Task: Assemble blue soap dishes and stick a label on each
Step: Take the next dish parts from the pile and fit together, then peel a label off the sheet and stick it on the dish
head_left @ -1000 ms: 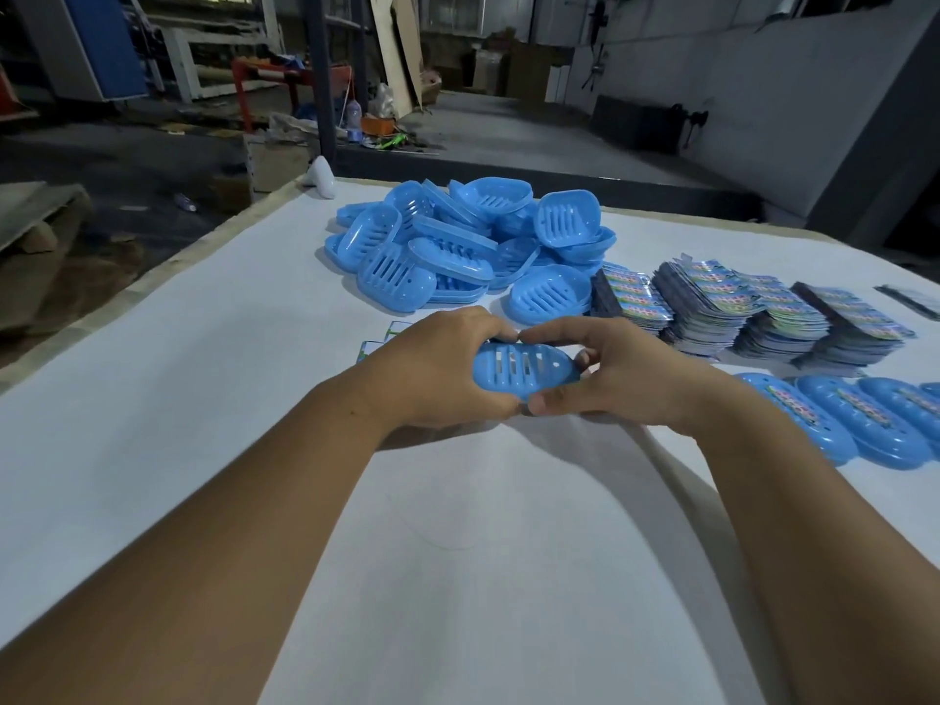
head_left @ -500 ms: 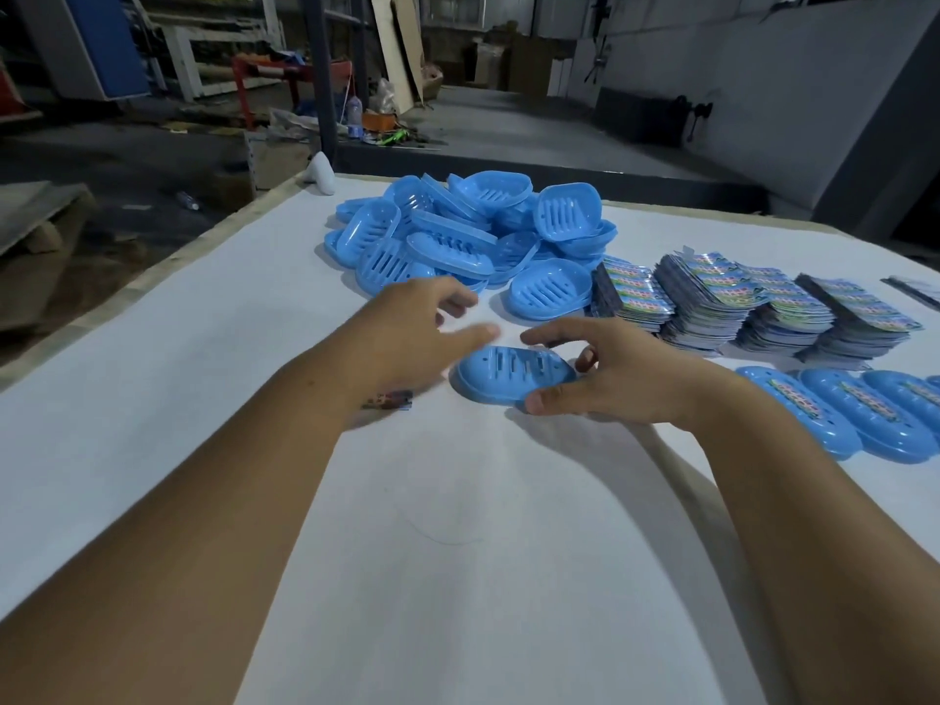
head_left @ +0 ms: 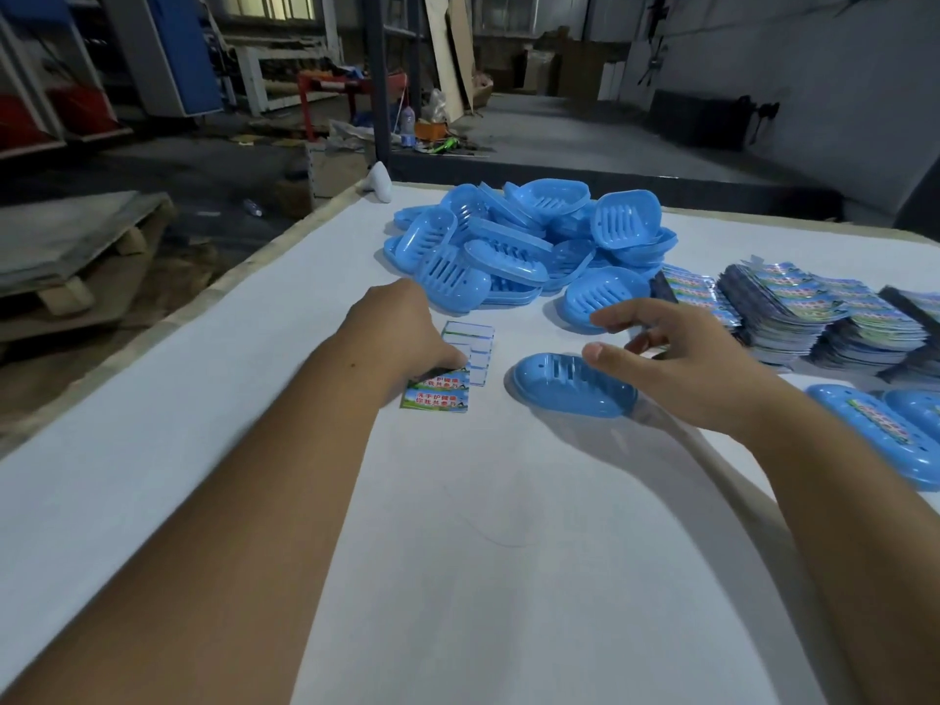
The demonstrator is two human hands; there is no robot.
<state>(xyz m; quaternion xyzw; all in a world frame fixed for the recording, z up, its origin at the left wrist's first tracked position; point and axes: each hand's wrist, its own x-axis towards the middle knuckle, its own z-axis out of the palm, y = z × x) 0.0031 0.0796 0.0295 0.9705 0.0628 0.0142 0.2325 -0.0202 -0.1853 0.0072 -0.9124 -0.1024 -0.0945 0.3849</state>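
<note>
Assembled dish [head_left: 572,386] awaits its label: left hand [head_left: 407,333] picks at the label sheet [head_left: 450,371], grip hidden; right hand [head_left: 676,358] hovers open; labelled dishes [head_left: 880,435] lie right, pile [head_left: 524,246] remains.

The left hand [head_left: 407,333] rests its fingers on a label sheet [head_left: 447,371] on the white surface [head_left: 508,552]. The right hand [head_left: 676,363] hovers, fingers spread, touching an assembled blue soap dish [head_left: 564,386].
</note>
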